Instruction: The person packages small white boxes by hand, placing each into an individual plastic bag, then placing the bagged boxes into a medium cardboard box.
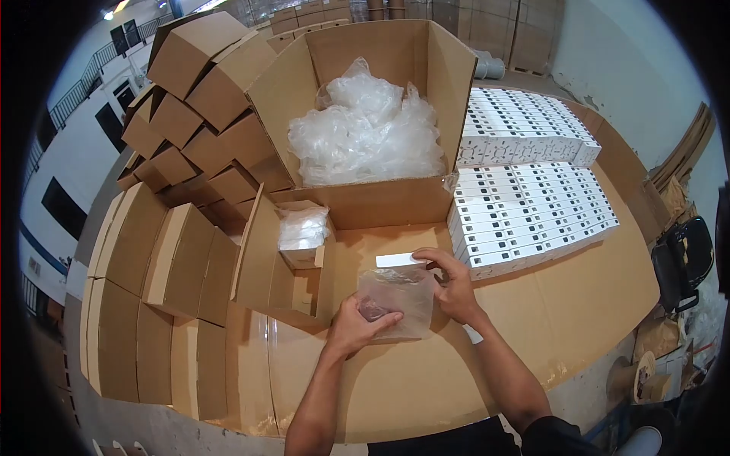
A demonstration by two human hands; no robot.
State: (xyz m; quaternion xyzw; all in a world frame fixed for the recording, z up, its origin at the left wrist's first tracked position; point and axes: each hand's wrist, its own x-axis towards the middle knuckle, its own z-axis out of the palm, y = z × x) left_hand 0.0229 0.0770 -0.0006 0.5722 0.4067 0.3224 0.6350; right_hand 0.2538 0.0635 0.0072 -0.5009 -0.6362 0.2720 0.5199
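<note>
A clear plastic bag is gripped at its lower left by my left hand, thumb laid across its front. My right hand is closed on a slim white box, its fingertips at the box's right end. The box lies level just above the bag's upper edge, and the right-hand fingers also overlap the bag's right side. Left of the hands stands an open brown carton with several clear-bagged white packs stacked in its far end.
A large carton heaped with loose clear bags stands behind my hands. At right are rows of white boxes in two blocks. Brown cartons are stacked at left, with a tumbled pile behind. Cardboard covers the table.
</note>
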